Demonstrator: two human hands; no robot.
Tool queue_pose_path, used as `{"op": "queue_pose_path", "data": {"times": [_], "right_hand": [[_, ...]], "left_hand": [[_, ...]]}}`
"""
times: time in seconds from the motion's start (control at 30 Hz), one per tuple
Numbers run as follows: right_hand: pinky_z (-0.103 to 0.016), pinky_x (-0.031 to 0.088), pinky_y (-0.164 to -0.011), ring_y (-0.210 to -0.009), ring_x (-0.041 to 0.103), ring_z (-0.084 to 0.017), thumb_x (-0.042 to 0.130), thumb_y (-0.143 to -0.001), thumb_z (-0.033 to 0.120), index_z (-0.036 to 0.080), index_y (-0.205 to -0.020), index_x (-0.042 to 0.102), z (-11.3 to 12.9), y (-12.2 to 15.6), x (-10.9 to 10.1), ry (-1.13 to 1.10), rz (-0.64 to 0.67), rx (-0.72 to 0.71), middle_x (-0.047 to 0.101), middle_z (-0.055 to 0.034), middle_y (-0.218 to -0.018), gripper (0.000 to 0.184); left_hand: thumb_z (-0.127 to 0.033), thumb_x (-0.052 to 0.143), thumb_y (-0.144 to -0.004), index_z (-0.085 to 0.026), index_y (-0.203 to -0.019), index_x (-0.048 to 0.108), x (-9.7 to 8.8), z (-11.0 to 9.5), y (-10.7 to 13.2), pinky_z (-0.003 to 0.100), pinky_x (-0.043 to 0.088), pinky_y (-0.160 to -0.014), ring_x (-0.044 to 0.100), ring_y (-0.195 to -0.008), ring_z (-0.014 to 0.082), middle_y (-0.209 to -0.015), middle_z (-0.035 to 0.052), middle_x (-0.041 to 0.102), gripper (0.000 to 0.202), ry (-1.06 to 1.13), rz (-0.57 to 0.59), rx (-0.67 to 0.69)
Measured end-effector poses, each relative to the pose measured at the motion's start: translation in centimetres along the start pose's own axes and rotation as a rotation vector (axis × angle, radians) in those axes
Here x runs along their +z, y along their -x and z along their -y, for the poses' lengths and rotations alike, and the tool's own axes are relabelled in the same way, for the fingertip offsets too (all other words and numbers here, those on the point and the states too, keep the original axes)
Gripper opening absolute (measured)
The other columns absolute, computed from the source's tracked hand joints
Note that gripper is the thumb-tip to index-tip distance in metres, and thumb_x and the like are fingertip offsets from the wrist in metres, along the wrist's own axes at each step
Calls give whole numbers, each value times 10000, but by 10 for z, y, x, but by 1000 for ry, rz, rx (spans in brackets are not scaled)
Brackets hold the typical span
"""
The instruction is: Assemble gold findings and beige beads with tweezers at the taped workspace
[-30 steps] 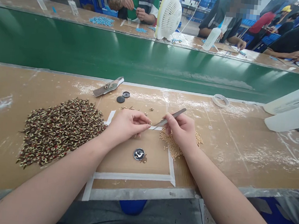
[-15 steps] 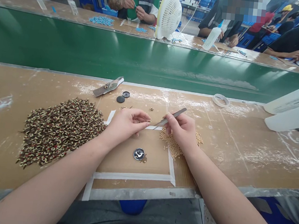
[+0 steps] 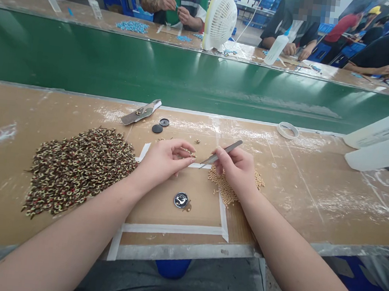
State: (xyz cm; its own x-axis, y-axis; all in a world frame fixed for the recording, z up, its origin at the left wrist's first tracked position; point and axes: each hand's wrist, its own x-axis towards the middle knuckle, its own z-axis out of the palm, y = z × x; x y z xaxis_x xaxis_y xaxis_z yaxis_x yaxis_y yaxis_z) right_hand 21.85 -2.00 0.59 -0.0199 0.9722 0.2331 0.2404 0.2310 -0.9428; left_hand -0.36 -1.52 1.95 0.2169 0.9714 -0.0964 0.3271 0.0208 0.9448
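Note:
My left hand (image 3: 165, 158) is curled in a pinch over the taped square on the brown worktable (image 3: 314, 195), holding a tiny patterned piece (image 3: 190, 153) at its fingertips. My right hand (image 3: 237, 168) grips metal tweezers (image 3: 221, 152), whose tips point left toward that piece. Under my right hand lies a small heap of beige beads (image 3: 226, 190). A big pile of dark, cream and red patterned pieces (image 3: 77, 165) spreads to the left. A round black-and-silver disc (image 3: 181, 200) rests inside the taped square.
Two black caps (image 3: 160, 125) and a metal scoop (image 3: 140, 112) lie behind my hands. A tape roll (image 3: 287, 130) and white plastic bottles (image 3: 382, 142) are at the right. Beyond runs a green conveyor belt (image 3: 153, 72), with a white fan (image 3: 221, 17) and other people working.
My left fingers have lifted slightly, raising the small piece a little. The right hand and tweezers have barely moved.

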Motion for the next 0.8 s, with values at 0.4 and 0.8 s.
{"op": "queue_pose_path", "data": {"times": [0.4, 0.8], "right_hand": [[-268, 449, -474, -447, 571, -99, 686, -965, 457, 204, -784, 728, 0, 0, 0, -9, 2, -2, 643, 28, -562, 313], [-280, 455, -481, -456, 572, -108, 683, -959, 483, 216, -788, 724, 0, 1, 0, 6, 5, 15, 646, 25, -570, 320]], "left_hand": [[-362, 812, -821, -205, -957, 800, 1, -4, 2, 181, 468, -412, 675, -631, 143, -813, 46, 779, 208, -43, -21, 20], [-417, 805, -805, -207, -960, 801, 0, -5, 3, 205, 478, -413, 661, -616, 148, -874, 65, 798, 261, -40, -25, -3]]}}
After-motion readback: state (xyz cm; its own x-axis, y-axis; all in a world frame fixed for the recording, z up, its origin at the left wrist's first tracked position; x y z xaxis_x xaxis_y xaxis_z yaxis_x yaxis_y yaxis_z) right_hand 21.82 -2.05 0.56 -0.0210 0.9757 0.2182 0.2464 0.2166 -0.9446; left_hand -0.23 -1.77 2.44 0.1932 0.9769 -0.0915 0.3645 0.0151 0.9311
